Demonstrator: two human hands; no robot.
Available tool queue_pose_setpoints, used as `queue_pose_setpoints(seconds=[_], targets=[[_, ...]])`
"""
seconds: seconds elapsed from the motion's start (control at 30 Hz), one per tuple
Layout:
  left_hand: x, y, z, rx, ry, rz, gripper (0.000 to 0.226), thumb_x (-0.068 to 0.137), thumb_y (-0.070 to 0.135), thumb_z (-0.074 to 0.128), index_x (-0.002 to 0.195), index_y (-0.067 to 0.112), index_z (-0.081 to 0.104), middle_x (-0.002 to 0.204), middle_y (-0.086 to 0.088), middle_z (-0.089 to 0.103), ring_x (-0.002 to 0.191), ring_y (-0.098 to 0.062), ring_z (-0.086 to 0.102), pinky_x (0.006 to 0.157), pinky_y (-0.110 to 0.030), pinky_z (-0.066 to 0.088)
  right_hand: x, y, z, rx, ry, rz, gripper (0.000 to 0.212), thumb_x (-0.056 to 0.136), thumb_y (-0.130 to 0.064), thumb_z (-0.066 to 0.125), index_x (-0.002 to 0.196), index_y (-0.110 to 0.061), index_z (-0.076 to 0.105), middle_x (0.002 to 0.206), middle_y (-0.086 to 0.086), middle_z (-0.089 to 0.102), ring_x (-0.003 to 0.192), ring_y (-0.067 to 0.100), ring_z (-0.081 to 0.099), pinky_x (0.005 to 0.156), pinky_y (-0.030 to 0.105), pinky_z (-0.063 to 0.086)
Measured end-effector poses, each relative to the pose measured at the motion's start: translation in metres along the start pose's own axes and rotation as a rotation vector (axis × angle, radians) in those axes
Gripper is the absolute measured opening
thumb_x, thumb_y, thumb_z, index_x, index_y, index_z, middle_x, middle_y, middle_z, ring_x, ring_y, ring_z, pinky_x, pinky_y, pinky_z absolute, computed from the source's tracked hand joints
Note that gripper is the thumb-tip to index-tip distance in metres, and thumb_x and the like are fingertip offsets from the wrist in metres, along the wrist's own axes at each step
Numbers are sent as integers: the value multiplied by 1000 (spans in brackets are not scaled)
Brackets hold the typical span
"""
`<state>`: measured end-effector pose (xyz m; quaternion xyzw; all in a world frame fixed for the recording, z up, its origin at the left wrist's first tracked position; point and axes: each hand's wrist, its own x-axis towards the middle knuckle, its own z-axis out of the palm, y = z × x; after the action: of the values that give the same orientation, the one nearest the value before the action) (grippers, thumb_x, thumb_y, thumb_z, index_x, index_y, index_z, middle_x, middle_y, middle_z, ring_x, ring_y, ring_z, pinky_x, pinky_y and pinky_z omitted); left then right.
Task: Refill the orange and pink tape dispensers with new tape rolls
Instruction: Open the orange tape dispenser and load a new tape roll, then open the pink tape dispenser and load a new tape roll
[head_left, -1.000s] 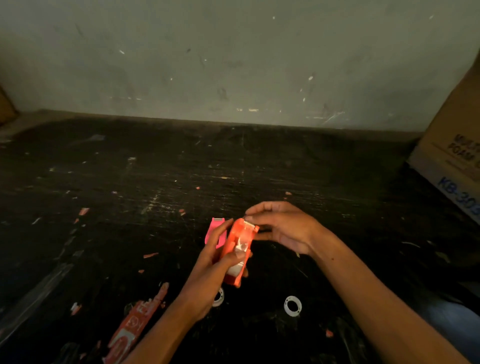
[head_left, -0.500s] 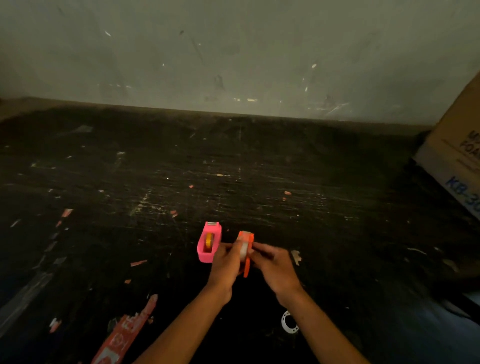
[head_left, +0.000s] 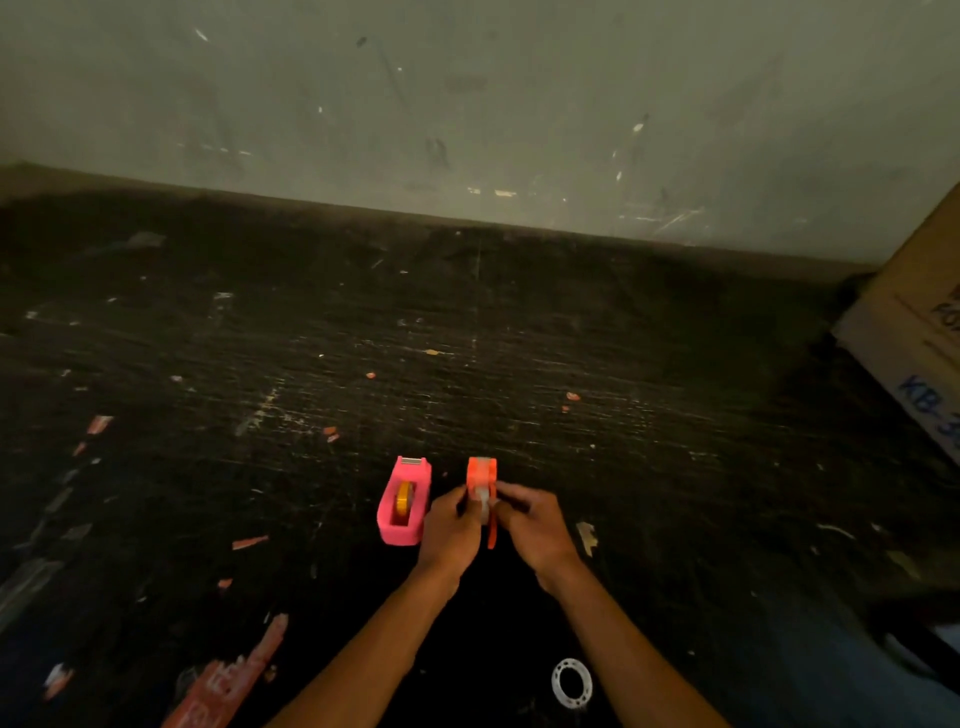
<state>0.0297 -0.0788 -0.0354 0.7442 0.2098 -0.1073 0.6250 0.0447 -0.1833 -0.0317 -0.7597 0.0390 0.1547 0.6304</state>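
The orange tape dispenser (head_left: 482, 475) stands on the dark worktop with a clear tape roll in it. My left hand (head_left: 448, 530) grips its left side and my right hand (head_left: 535, 527) grips its right side, fingers pinched at the roll. Just to the left stands the pink tape dispenser (head_left: 405, 506), untouched, with a yellowish roll (head_left: 404, 503) seated inside. An empty white tape core (head_left: 571, 682) lies on the worktop near my right forearm.
A cardboard box (head_left: 914, 332) sits at the right edge. A red torn wrapper (head_left: 228, 680) lies at the lower left. Small paper scraps dot the scratched dark worktop (head_left: 467, 338), which ends at a grey wall (head_left: 467, 104).
The orange dispenser has gone from being held up and tilted in my hands to standing on the worktop beside the pink one. Both hands now pinch it from either side.
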Motion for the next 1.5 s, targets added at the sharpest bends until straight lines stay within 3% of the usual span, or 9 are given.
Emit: queue_pose_setpoints(seconds=[0.17,0.3,0.47,0.57,0.67,0.9,1.27,1.37,1.5], targets=[[-8,0,-6,5,-44,18,21,95,25,44,106,24,63,110,-1,67,97,-9,61,84,-24,47,0,4,2,6,4,13,31,88,1,56,110,-19,66,98,-3,71,84,4,65,76,14,52],[-24,-5,-29,50,22,113,30,92,13,50,121,17,55,116,2,62,101,-7,58,80,-14,45,8,2,0,-145,226,6,40,87,-7,62,126,-10,56,119,0,60,101,9,57,90,20,42],[-22,-18,-77,184,261,323,33,75,0,64,93,27,64,98,-2,67,86,-8,61,79,-21,48,15,-25,21,-297,235,-201,28,85,-2,60,111,-8,66,112,7,68,99,11,62,87,19,48],[-15,-19,-99,376,184,300,49,69,10,73,114,22,59,106,10,53,102,-11,49,92,-29,42,18,-36,52,-477,83,-233,17,85,-8,62,97,-10,73,98,4,73,86,7,63,76,16,47],[-8,-26,-109,383,30,293,42,64,29,71,106,25,63,101,5,67,93,-14,61,88,-36,50,21,-38,82,-611,23,-109,15,85,-18,60,83,-11,73,86,7,75,78,16,67,72,30,50],[1,-41,-115,319,14,359,41,65,46,62,101,28,64,91,4,73,82,-6,68,76,-39,58,18,-41,119,-946,221,-7,33,90,-31,53,110,-6,61,116,15,64,109,30,61,89,38,48],[-13,-37,-124,331,87,318,47,78,18,66,123,15,55,120,-7,58,115,-24,52,100,-35,41,-44,-47,95,-242,498,-131,12,82,-11,67,81,-22,72,76,-7,69,70,-1,63,69,23,54],[-42,-27,-118,-56,-78,149,23,90,20,55,108,12,66,100,-9,73,91,-19,68,83,-35,54,-78,-42,92,-167,505,-198,20,84,-15,68,81,-35,63,84,-13,66,80,5,66,76,27,56],[-70,-24,-105,-432,-326,-137,30,93,23,48,92,7,73,88,-16,76,78,-23,72,68,-32,54,-113,-17,103,-221,394,-235,10,84,-22,68,91,-29,69,88,-9,73,85,5,67,80,30,56]])
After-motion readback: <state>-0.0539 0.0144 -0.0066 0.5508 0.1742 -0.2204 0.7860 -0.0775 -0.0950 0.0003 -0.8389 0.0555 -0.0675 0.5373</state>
